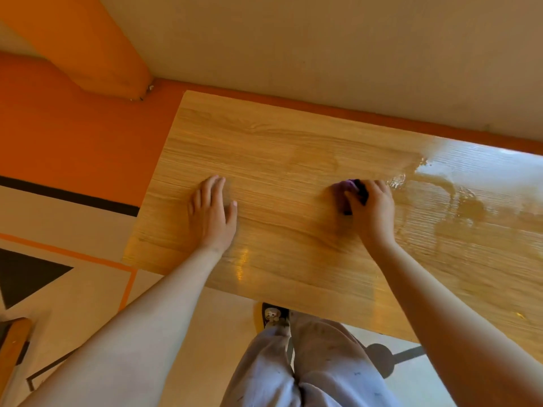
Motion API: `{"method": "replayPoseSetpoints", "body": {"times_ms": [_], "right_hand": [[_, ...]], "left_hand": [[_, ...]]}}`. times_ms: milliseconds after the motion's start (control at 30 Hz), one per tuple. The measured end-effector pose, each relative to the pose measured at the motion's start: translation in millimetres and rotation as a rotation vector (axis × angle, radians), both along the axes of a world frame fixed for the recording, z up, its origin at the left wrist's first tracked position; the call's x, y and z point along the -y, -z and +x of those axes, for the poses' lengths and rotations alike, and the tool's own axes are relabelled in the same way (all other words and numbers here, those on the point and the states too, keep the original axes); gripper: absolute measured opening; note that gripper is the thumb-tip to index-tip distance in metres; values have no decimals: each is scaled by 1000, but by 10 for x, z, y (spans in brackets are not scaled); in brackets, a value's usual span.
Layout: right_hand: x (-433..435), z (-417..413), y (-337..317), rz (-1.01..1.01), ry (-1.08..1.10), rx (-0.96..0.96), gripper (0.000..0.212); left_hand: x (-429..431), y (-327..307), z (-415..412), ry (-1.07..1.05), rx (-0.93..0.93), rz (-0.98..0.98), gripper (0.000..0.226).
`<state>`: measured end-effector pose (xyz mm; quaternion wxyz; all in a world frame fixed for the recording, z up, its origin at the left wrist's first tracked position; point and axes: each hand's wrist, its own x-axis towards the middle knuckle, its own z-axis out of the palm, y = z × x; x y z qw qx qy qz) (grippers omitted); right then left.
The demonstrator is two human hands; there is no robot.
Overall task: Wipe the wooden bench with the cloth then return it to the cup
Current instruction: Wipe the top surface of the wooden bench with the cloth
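Note:
The wooden bench point(282, 148) fills the middle of the head view, its light grain top running off to the right. My right hand point(374, 212) grips a small purple and dark cloth point(348, 190) and presses it onto the bench top. My left hand point(213, 215) lies flat on the wood to the left, fingers straight and spread. Wet streaks point(435, 183) shine on the bench right of the cloth. No cup is in view.
An orange and beige wall point(323, 48) runs behind the bench. The floor point(73, 171) on the left is orange and cream with black lines. My legs in pale trousers point(308, 362) stand at the bench's near edge. A wooden piece point(13, 345) shows at the lower left.

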<state>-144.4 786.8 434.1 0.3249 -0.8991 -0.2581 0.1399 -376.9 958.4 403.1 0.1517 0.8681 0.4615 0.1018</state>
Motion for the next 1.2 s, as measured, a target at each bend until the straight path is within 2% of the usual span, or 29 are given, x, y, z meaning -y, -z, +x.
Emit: {"method": "replayPoseSetpoints", "body": {"times_ms": [100,267,367,433,600,700,833,933,1000,1133,1200], "right_hand": [[-37,-226,27,-2,-43,-13,23],[-608,-961,84,31,-354,-77,25],[-836,-939,105,35,-436,-59,25],[-842,-643,119,38,-376,-62,22],[-558,280,76,27,2,-24,26],[-551,129,62,36,49,-36,23],[-899,-654,105,52,-270,-52,21],[-1125,-786,105,52,-462,-6,24],[-1153,-510,105,66,-402,-13,24],[-933,372,119,44,-103,37,25],[-842,537,108,33,21,25,26]], "left_hand": [[-22,81,42,-38,18,-14,51],[-27,102,55,-34,25,-9,50],[-32,107,68,-42,2,-10,49],[-21,107,46,-33,5,-24,49],[-26,98,68,-31,1,-25,49],[-26,101,51,-39,2,-23,49],[-23,95,59,-49,-16,-26,49],[-23,100,66,-49,-29,-15,49],[-22,105,60,-51,-7,-19,49],[-10,88,75,-57,13,-28,48],[-17,87,73,-58,18,-36,48]]}}
